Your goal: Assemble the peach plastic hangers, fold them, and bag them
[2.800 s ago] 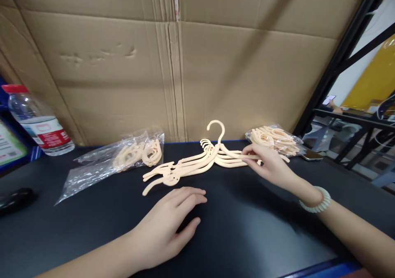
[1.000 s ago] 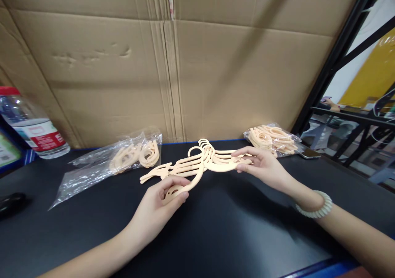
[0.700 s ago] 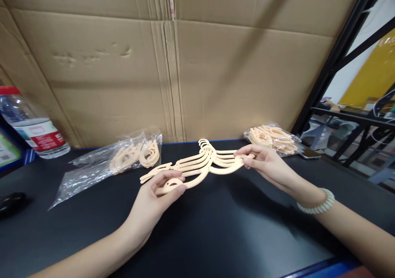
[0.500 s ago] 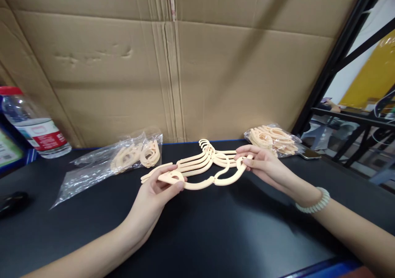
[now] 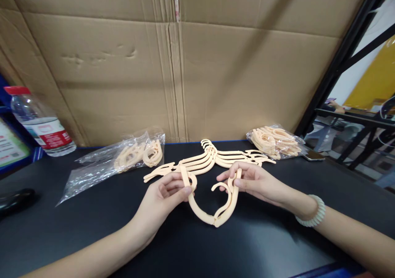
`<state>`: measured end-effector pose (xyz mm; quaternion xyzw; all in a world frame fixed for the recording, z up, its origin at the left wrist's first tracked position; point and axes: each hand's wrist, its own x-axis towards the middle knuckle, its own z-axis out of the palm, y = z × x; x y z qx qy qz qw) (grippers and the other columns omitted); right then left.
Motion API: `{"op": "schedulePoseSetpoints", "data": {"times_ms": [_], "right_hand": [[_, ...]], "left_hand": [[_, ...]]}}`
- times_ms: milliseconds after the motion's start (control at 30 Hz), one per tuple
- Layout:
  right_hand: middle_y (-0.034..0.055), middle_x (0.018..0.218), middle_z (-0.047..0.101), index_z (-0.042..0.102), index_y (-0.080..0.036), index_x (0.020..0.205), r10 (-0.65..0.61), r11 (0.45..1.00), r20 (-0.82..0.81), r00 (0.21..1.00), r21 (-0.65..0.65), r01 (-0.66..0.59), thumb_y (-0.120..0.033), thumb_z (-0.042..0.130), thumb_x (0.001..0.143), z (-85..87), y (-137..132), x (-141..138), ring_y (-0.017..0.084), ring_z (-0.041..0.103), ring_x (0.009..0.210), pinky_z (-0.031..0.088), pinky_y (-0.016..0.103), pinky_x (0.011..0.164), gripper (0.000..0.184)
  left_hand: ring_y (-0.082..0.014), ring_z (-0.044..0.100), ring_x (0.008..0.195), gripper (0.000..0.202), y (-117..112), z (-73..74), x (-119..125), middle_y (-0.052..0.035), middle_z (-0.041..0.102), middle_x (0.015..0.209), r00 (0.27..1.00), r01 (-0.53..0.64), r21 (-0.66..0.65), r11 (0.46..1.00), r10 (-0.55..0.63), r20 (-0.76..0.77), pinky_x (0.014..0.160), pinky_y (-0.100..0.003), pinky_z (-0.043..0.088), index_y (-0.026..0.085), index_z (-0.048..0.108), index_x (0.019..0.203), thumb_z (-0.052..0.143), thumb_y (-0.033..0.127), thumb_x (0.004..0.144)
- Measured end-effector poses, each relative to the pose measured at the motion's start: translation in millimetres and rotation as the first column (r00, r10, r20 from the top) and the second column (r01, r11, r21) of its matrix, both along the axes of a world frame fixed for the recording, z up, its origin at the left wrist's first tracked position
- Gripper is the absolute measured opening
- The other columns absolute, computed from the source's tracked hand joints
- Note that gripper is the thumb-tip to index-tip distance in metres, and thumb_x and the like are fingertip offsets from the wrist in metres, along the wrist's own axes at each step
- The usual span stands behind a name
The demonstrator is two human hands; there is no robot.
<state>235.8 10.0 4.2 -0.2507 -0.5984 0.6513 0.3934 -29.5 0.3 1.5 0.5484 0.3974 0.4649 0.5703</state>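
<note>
Bent beige hanger point(image 5: 202, 215), apparently held just above the desk point(image 5: 262, 245).
Left hand point(image 5: 163, 193) grips one end, right hand point(image 5: 257, 183) the other; stacked hangers point(image 5: 210, 151) lie behind.

No legible txt: bottle label point(image 5: 52, 135) & card point(image 5: 11, 145) far L too blurry.
</note>
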Motion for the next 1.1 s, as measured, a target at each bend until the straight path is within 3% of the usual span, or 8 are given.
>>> {"op": "schedulePoseSetpoints", "data": {"times_ms": [67,133,233,367,633,800,967,1100], "right_hand": [[0.0119,0.127,0.061,0.051,-0.022,0.119,-0.002,0.999,-0.016,1.0,-0.038,0.001,-0.029,0.065,0.089,2.0,-3.6,-2.8,0.023,0.068,0.103,0.051,0.044,0.094,0.034],[0.0111,0.127,0.061,0.033,-0.03,0.139,-0.013,0.998,-0.021,1.0,-0.065,0.012,-0.033,0.064,0.089,3.0,-5.7,-5.7,0.022,0.07,0.098,0.054,0.046,0.091,0.059],[0.0064,0.106,0.07,0.013,-0.034,0.146,-0.086,0.995,0.011,0.996,-0.048,0.086,-0.034,0.065,0.088,1.5,-5.4,-9.6,0.021,0.073,0.086,0.059,0.044,0.08,0.077],[-0.0015,0.076,0.07,0.029,-0.027,0.128,-0.292,0.956,0.018,0.956,0.024,0.292,-0.033,0.067,0.086,-2.3,-3.8,-13.2,0.021,0.074,0.07,0.061,0.036,0.065,0.057],[-0.0052,0.064,0.068,0.035,-0.025,0.095,-0.506,0.861,0.007,0.862,0.07,0.505,-0.035,0.076,0.076,-4.6,-4.4,-13.7,0.018,0.071,0.056,0.057,0.025,0.05,0.046],[0.0004,0.075,0.067,0.053,-0.018,0.079,-0.32,0.94,0.06,0.946,0.142,0.309,-0.036,0.074,0.079,-2.7,-7.4,-16.6,0.016,0.072,0.068,0.059,0.026,0.061,0.027],[0.0079,0.108,0.062,0.07,-0.019,0.103,-0.018,0.969,0.193,0.981,0.245,-0.03,-0.036,0.061,0.09,5.6,-18.0,-18.0,0.017,0.067,0.094,0.057,0.03,0.078,0.023],[0.0087,0.133,0.05,0.065,-0.026,0.123,0.053,0.96,0.238,0.97,0.255,-0.115,-0.035,0.059,0.091,8.7,-20.8,-15.7,0.019,0.059,0.11,0.053,0.031,0.09,0.033]], "left_hand": [[-0.017,0.065,0.085,0.026,-0.1,0.0,-0.3,-0.0056,0.073,0.089,1.0,0.009,0.007,1.0,-0.009,0.002,0.078,-0.025,0.053,0.016,0.069,0.096,0.078,0.028,0.075],[-0.0173,0.065,0.086,0.027,0.2,-0.3,-0.3,-0.0054,0.072,0.09,1.0,0.008,0.011,1.0,-0.008,0.006,0.078,-0.025,0.054,0.016,0.068,0.098,0.078,0.028,0.076],[-0.0173,0.064,0.086,0.026,0.2,-0.3,0.3,-0.0054,0.072,0.089,1.0,0.016,0.017,1.0,-0.016,-0.004,0.076,-0.025,0.054,0.016,0.067,0.096,0.077,0.028,0.076],[-0.0168,0.064,0.084,0.025,-1.2,1.1,1.7,-0.0041,0.07,0.087,0.999,0.035,0.016,0.999,-0.035,-0.014,0.075,-0.025,0.054,0.016,0.066,0.093,0.078,0.029,0.076],[-0.0171,0.063,0.083,0.024,-1.9,2.0,2.5,-0.0037,0.069,0.086,0.999,0.033,0.021,0.999,-0.032,-0.027,0.075,-0.027,0.054,0.017,0.064,0.091,0.077,0.03,0.076],[-0.0175,0.063,0.08,0.024,-2.7,1.4,3.3,-0.0049,0.069,0.084,0.997,0.051,0.063,0.997,-0.047,-0.062,0.075,-0.029,0.054,0.016,0.066,0.089,0.078,0.03,0.074],[-0.0191,0.066,0.081,0.027,-2.7,1.2,5.2,-0.0055,0.071,0.087,0.998,0.05,0.082,0.995,-0.047,-0.049,0.08,-0.033,0.056,0.016,0.068,0.091,0.079,0.03,0.071],[-0.0207,0.067,0.086,0.027,-2.5,1.3,4.4,-0.0074,0.072,0.096,0.997,0.062,0.105,0.993,-0.057,-0.05,0.084,-0.034,0.056,0.017,0.068,0.095,0.078,0.03,0.073]]}}
